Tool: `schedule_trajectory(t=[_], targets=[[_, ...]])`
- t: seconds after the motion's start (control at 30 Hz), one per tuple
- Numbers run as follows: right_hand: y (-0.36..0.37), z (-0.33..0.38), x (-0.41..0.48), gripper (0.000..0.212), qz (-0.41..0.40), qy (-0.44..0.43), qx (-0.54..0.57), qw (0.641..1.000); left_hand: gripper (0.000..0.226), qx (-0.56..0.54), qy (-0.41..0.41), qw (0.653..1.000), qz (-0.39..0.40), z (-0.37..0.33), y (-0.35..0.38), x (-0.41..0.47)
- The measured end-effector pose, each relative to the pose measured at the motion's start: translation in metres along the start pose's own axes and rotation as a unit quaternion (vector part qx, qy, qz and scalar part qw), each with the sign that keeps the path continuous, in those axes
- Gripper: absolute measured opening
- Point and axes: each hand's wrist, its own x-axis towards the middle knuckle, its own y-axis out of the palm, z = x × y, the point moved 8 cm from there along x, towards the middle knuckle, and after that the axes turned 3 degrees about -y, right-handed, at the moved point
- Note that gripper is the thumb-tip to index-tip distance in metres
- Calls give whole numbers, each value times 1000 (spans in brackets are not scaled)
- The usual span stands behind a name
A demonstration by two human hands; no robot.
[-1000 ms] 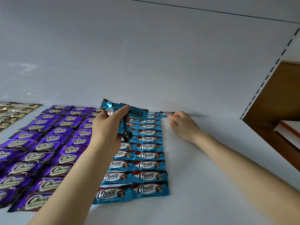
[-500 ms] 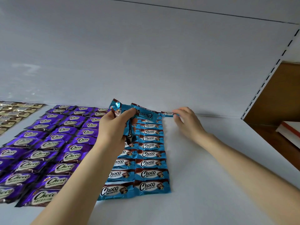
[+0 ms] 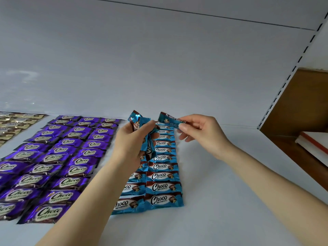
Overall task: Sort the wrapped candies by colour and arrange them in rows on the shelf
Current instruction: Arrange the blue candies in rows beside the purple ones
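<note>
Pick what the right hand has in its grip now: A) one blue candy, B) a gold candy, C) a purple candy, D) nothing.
A: the right hand pinches one blue candy between thumb and fingers above the blue rows, while the left hand holds a bunch of blue candies.

Blue candies lie in two rows on the white shelf, purple candies beside them; one blue candy is in the air above.

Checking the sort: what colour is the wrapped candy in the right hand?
Blue foil-wrapped candy; head view.
</note>
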Motion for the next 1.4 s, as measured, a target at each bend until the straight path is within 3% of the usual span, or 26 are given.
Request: schedule_trajectory(t=[0.1, 0.17, 0.23, 0.5, 0.93, 1.07, 1.3, 1.4], targets=[[-28, -25, 3, 15, -71, -6, -136, 988, 6, -17, -3, 1000, -7, 0, -2, 0], [-38, -45, 0, 16, -55, -4, -257, 965, 6, -17, -10, 1000, -9, 0, -3, 0], [-38, -64, -5, 17, -16, 2, -311, 950, 6, -15, -13, 1000, -11, 0, -3, 1], [-44, -85, -4, 28, 19, 70, -303, 950, 6, -36, -26, 999, -20, 2, -5, 0], [-38, -77, 14, 7, 45, 101, -298, 948, 6, -33, -26, 999, -24, 2, -7, 2], [-41, -75, 14, 9, 30, 60, -299, 952, 6, -46, -31, 998, -22, 1, -4, 0], [-29, -73, 8, 15, 74, -8, -354, 932, 6, -44, -34, 998, -21, 2, -5, 0], [-28, -68, 2, 19, 43, -42, -371, 927, 6, -43, -37, 998, -21, 2, -4, 0]])
